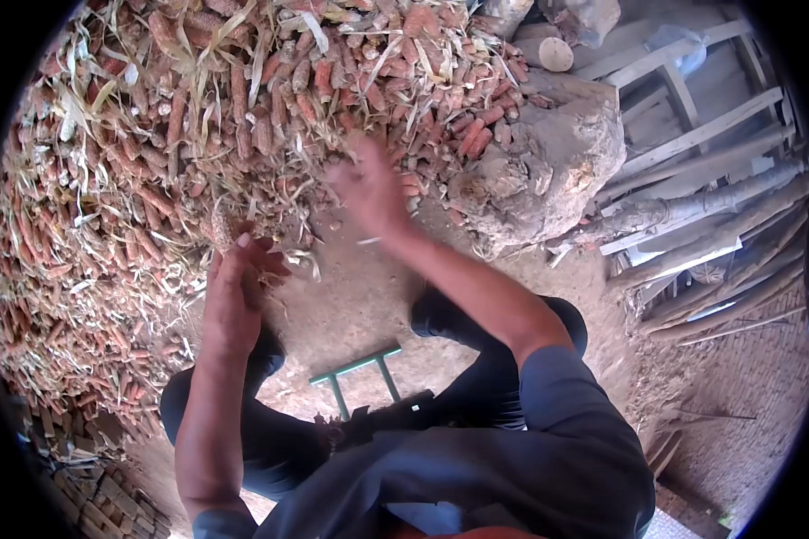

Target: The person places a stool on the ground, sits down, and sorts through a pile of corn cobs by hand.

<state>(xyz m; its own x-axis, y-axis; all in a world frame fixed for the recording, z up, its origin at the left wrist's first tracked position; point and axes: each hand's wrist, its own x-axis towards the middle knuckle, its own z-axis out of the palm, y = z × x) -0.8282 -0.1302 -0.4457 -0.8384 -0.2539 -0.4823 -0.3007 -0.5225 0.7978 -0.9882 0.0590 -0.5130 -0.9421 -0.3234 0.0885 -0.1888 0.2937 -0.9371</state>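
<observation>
Reading the view as a clock face, the left hand (229, 283) sits at nine o'clock, its fingers curled in and its thumb raised, gripping a pale corn cob (221, 228) that stands up out of the grasp at about ten; the right hand (375, 190) is just short of twelve, blurred, its fingers loosely spread and open, above the near edge of the heap; whether anything small lies in that palm, I cannot tell.

The heap (153, 180) sweeps from eight o'clock round to past twelve; reddish cobs and dry, straw-coloured husks lie mixed in it, loose on the dirt floor (351, 305); a big rough block (548, 171) bounds it at two o'clock, with a round log end (555, 54) beyond at one.

Farther out at two, a clear plastic bag (681, 49) rests on a slatted wooden frame (674, 99); what the bag holds, if anything, cannot be made out; wooden poles (719, 234) are stacked at three; between the person's knees, a little before seven, is a green metal frame (355, 366); bricks (108, 499) are piled out toward eight.
</observation>
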